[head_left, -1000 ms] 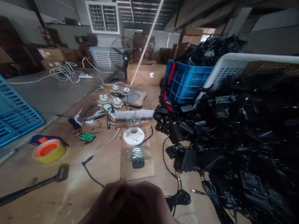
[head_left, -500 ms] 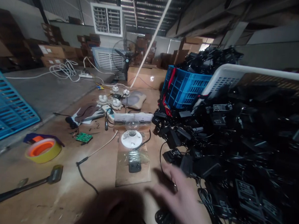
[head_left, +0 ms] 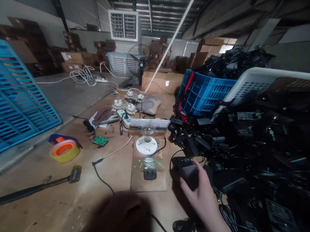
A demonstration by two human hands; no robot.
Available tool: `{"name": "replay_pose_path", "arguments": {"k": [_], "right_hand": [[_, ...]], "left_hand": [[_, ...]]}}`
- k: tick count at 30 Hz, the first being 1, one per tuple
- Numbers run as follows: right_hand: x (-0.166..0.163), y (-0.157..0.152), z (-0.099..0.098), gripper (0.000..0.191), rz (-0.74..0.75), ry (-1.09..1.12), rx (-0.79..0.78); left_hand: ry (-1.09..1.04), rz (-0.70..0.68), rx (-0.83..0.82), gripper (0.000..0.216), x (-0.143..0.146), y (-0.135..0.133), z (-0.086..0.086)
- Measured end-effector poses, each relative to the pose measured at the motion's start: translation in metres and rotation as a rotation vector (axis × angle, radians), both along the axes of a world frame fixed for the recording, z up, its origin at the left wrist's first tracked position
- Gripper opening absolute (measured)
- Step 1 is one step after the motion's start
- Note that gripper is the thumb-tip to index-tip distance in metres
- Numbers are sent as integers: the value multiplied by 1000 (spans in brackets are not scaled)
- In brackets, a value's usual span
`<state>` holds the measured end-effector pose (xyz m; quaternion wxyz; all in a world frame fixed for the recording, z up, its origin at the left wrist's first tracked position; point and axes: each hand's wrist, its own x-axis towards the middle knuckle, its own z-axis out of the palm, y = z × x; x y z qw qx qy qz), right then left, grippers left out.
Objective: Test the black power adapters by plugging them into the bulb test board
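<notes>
My right hand (head_left: 201, 191) is closed around a black power adapter (head_left: 189, 175) at the near left edge of a large heap of black adapters (head_left: 235, 161). The thumb lies along its near left side and a finger reaches over its right side; the other fingers are hidden. Left of this hand stands a clear light bulb (head_left: 149, 131) in a white round holder (head_left: 146, 145). In front of the bulb, a black socket block (head_left: 150, 174) is fixed to a board with clear tape. My left hand is not seen.
A hammer (head_left: 75, 174), yellow tape roll (head_left: 66, 151), green circuit board (head_left: 100, 140) and gloves (head_left: 104, 118) lie at left. Blue crates (head_left: 208, 94) stand at both sides. A coiled black cable (head_left: 182, 228) lies near the front. A dark blurred shape covers the bottom middle.
My right hand, open and blurred before, has moved onto a black adapter and closed around it. The whole view has shifted, so the table's things now appear farther right.
</notes>
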<state>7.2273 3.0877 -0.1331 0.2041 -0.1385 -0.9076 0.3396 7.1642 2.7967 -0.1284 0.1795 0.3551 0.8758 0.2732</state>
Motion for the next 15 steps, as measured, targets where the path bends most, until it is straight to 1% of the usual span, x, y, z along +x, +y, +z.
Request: {"name": "replay_pose_path", "arguments": {"k": [2,3,4,5,7,9,12,13,15], "right_hand": [[2,-21,11,66,4,14,-273],[2,-35,14,65,27,12,-380],[3,-51,15,66,55,10,-454],[2,-66,14,67,71,19,-492],[0,-91,8,67,71,62,-495],[-5,-106,1,66,79,81,-482],[-12,-111,-7,70,100,36,-462],[-13,-110,-9,71,107,22,-443],[-14,-107,-12,72,114,8,-403]], "left_hand": [[31,-26,44,19,1,-2,-7],[50,-43,66,19,1,-3,-9],[70,-60,84,20,1,-3,-10],[89,-72,95,20,1,-3,-11],[120,-80,103,20,1,-3,-11],[130,-76,106,18,2,-6,-12],[118,-29,122,13,7,-13,-16],[101,-9,138,14,9,-16,-16],[68,12,178,24,13,-20,-16]]}}
